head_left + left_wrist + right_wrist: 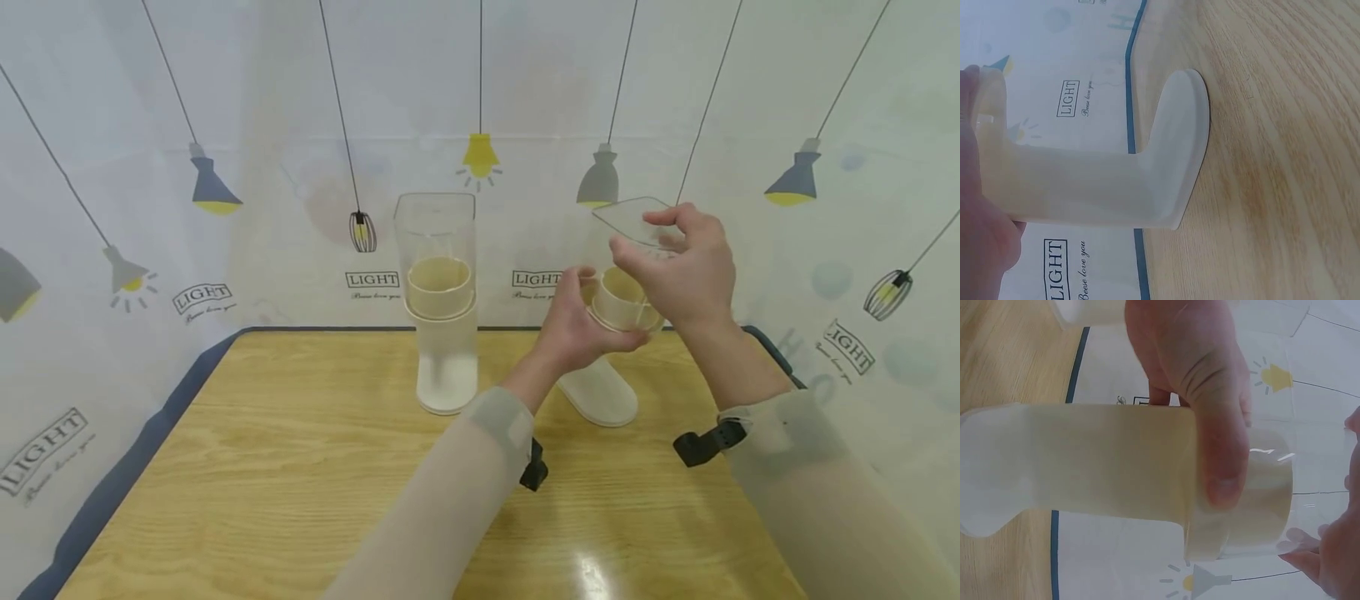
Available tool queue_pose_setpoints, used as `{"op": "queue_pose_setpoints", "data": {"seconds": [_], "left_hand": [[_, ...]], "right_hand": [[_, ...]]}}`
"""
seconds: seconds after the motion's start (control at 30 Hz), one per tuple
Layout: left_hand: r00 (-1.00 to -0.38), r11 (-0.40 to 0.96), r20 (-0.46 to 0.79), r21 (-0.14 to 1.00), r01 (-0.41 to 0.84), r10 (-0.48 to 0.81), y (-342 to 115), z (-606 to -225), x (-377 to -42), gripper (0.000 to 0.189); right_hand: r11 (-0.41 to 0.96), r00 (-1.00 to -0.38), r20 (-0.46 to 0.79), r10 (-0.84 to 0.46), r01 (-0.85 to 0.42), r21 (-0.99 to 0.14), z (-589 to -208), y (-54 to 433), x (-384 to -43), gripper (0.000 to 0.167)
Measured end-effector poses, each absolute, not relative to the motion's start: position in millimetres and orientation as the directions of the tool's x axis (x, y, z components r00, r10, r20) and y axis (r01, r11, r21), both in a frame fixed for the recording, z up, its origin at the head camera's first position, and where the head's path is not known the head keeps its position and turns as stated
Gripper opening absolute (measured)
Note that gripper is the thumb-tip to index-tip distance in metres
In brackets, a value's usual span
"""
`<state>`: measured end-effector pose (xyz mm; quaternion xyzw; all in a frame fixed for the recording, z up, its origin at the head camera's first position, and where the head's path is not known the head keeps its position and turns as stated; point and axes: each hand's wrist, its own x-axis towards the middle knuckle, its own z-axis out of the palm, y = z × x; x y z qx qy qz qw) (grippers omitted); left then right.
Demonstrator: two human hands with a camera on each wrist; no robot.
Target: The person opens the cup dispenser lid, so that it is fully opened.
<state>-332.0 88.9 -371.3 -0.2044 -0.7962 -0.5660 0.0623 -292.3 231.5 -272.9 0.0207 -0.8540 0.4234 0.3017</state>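
At the right back of the table stands a cream dispenser-like stand (600, 396) with a long rounded foot and a round upper collar. My left hand (576, 332) grips it around the collar, with the thumb across its side in the right wrist view. A clear plastic container (624, 218) with a squarish rim sits over the collar. My right hand (693, 262) pinches that container near its rim between thumb and fingers. The left wrist view shows the stand (1085, 187) with its foot flat against the table.
A matching cream stand (446, 354) with a clear container (435, 218) on top stands to the left. Behind the wooden table (300, 450) hangs a white cloth (285, 167) printed with lamps. Dark straps (708, 442) circle my wrists.
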Motion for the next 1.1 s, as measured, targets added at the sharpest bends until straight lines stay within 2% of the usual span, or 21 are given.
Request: {"op": "queue_pose_setpoints", "data": {"seconds": [0.27, 0.6, 0.87, 1.1], "left_hand": [[-0.907, 0.276, 0.332, 0.875, 0.398, 0.258, 88, -369, -333, 0.117], [-0.915, 0.287, 0.301, 0.882, 0.374, 0.268, 87, -369, -332, 0.117], [-0.902, 0.288, 0.329, 0.868, 0.405, 0.279, 86, -368, -332, 0.117], [-0.906, 0.280, 0.316, 0.876, 0.393, 0.282, 85, -372, -333, 0.118]], "right_hand": [[0.588, -0.842, 0.456, 0.286, -0.221, -0.778, -267, 235, -291, 0.054], [0.691, -0.795, 0.567, 0.214, -0.288, -0.663, -269, 230, -289, 0.057], [0.618, -0.837, 0.470, 0.281, -0.217, -0.756, -264, 234, -290, 0.059], [0.724, -0.803, 0.565, 0.189, -0.274, -0.633, -261, 226, -283, 0.059]]}}
